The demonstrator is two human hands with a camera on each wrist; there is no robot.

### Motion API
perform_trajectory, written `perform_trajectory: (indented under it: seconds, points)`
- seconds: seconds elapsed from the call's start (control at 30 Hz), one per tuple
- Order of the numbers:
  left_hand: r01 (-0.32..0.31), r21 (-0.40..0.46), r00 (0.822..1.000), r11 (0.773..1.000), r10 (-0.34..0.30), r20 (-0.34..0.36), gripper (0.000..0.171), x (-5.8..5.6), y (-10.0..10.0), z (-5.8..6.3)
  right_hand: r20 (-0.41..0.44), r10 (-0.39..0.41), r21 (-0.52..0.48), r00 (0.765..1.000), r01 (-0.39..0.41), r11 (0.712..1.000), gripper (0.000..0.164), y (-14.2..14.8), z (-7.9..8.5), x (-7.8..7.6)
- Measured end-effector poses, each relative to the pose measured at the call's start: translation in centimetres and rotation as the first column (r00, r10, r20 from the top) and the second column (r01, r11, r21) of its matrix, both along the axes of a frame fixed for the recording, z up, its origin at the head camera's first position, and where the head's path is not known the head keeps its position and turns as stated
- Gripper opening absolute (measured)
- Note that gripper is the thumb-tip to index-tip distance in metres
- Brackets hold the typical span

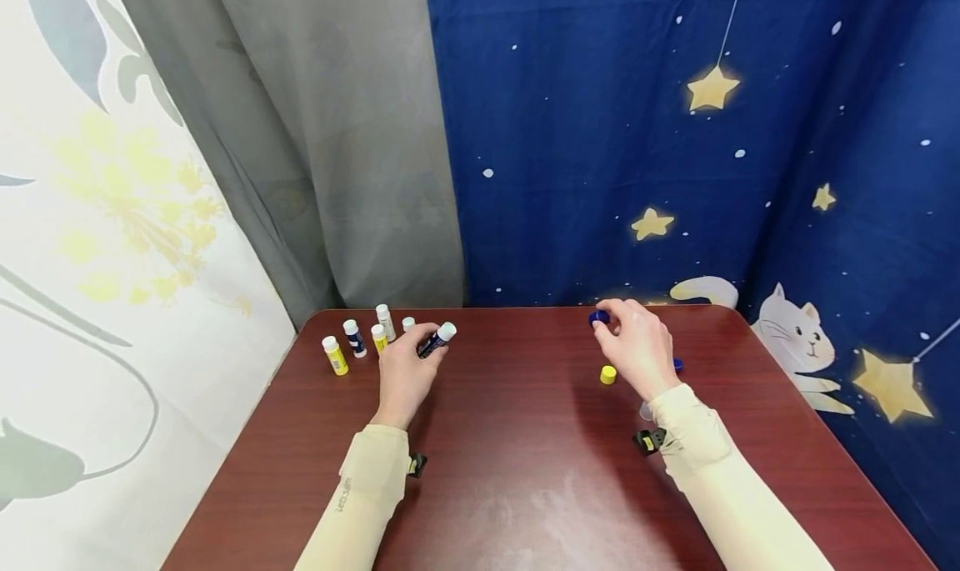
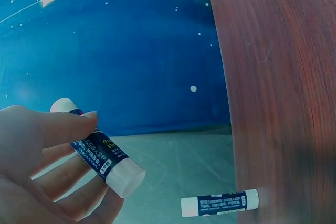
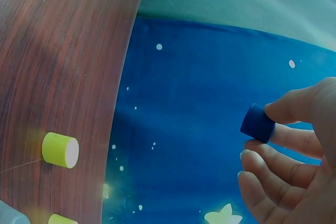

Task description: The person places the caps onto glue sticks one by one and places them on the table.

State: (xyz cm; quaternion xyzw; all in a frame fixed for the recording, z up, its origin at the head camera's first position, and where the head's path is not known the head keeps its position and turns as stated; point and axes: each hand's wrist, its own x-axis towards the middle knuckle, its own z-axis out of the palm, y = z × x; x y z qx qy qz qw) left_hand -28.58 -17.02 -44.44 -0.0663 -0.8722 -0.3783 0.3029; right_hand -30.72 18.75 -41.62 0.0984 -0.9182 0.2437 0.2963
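Note:
My left hand [image 1: 403,373] holds a dark blue glue stick [image 1: 437,343] with white ends, tilted, above the table. In the left wrist view the thumb lies across this glue stick [image 2: 107,157], fingers behind it. To that hand's left several glue sticks stand upright, among them a yellow one [image 1: 336,357], a dark blue one [image 1: 355,339] and a white one [image 1: 385,321]; the hand partly hides others. My right hand [image 1: 639,348] pinches a small blue cap [image 3: 257,123] between thumb and fingers, raised near the table's far edge. The two hands are well apart.
A yellow cap [image 1: 607,375] lies on the reddish-brown table [image 1: 517,438] below the right hand. Another blue cap [image 1: 677,364] and a pale, translucent piece [image 1: 647,411] sit partly behind the right wrist. Curtains, grey [image 1: 382,137] and starry blue [image 1: 570,154], hang behind the table.

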Motion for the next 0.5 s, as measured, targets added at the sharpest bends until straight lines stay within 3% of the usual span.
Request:
perform_trajectory:
  seconds: [0.5]
  points:
    - [0.036,-0.021,0.999,0.999,-0.036,-0.008,0.033,0.2,0.9,0.0,-0.017,0.053,-0.047,0.998,-0.054,0.997,0.027,-1.1,0.5,0.2]
